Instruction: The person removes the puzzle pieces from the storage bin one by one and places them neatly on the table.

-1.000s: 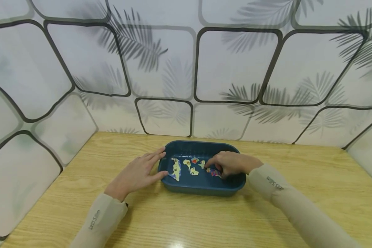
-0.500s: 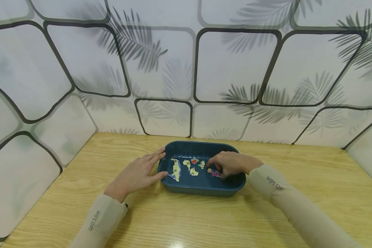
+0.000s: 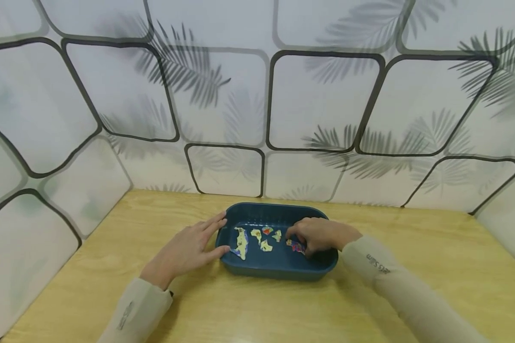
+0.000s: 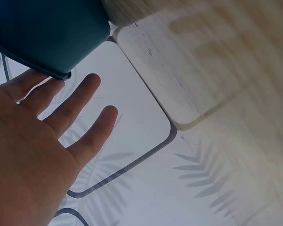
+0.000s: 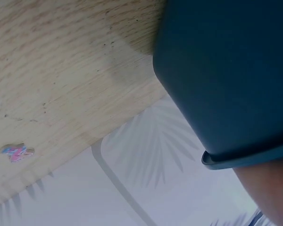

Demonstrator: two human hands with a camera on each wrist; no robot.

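Note:
A dark blue plastic tray sits on the wooden table in the head view, holding several flat, irregular cut-out pieces. Its left rim is touched by my left hand, fingers spread and straight; the left wrist view also shows this hand at the rim. My right hand reaches over the right side. Its thumb and index finger are curled at opposite ends of a red and purple flat piece, which lies near the tray floor. The right wrist view hides the fingers behind the tray wall.
Left of the right hand lie a long cream piece with blue edges, cream pieces, and a piece with red. A patterned wall stands behind the table. A small pink and blue piece appears in the right wrist view.
The right index finger, earlier stretched out at the red and purple piece's left end, has drawn back and bent toward the thumb. The left hand keeps its place. The head view has tilted slightly up.

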